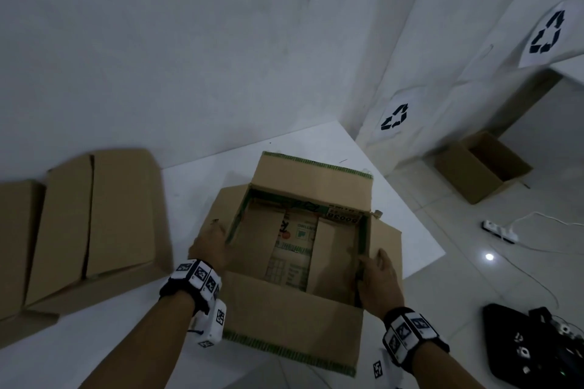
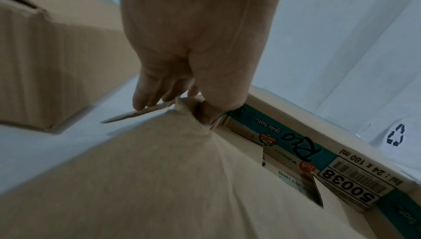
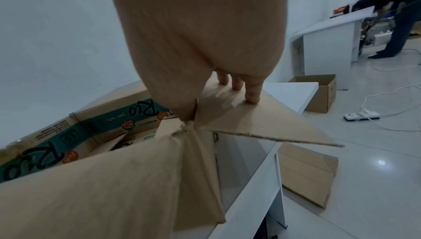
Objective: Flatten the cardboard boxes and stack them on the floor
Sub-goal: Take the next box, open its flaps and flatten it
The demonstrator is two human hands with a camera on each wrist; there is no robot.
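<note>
An open brown cardboard box [image 1: 284, 319] with green print inside stands on the white table [image 1: 196, 186], all its top flaps spread outward. My left hand [image 1: 218, 237] grips its near left corner, thumb inside against the printed wall and fingers outside on the left flap. The left wrist view shows that left hand [image 2: 182, 89] pinching the crumpled corner of the box [image 2: 159, 180]. My right hand [image 1: 374, 262] holds the near right corner. In the right wrist view the right hand [image 3: 205, 80] has its thumb down in the corner and its fingers [image 3: 251, 93] on the right flap [image 3: 262, 122].
Two closed brown boxes [image 1: 94, 221] lie on the table's left part. On the floor to the right are an open box [image 1: 483, 167], a flattened cardboard sheet [image 3: 305, 174], a power strip with cable [image 1: 501, 232] and a black bag [image 1: 537, 347]. A person [image 3: 398, 17] stands far right.
</note>
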